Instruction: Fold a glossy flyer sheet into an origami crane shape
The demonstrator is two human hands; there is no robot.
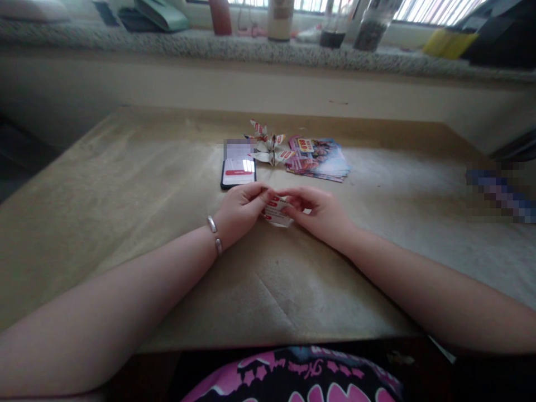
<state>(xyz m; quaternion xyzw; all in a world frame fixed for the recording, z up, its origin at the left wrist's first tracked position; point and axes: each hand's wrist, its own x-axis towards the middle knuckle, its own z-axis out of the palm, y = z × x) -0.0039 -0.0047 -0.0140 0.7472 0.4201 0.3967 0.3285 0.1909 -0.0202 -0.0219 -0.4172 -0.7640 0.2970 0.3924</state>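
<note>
Between my two hands is a small folded piece of printed paper [277,215], white with red marks. My left hand [244,207], below which a silver bracelet circles the wrist, pinches the paper's left edge. On the opposite side my right hand [312,207] grips it between thumb and fingers. Just beyond my hands lies a phone [238,170] with its screen lit. Folded paper shapes with pointed petals [272,152] rest beside the phone. To their right is a stack of colourful printed paper sheets [320,159].
A beige-covered table [167,167] spreads under my arms. At its right edge is a blurred blue object [505,195]. Behind it, a speckled stone windowsill [176,47] carries a red container [220,17], several jars or bottles and a yellow item [449,43].
</note>
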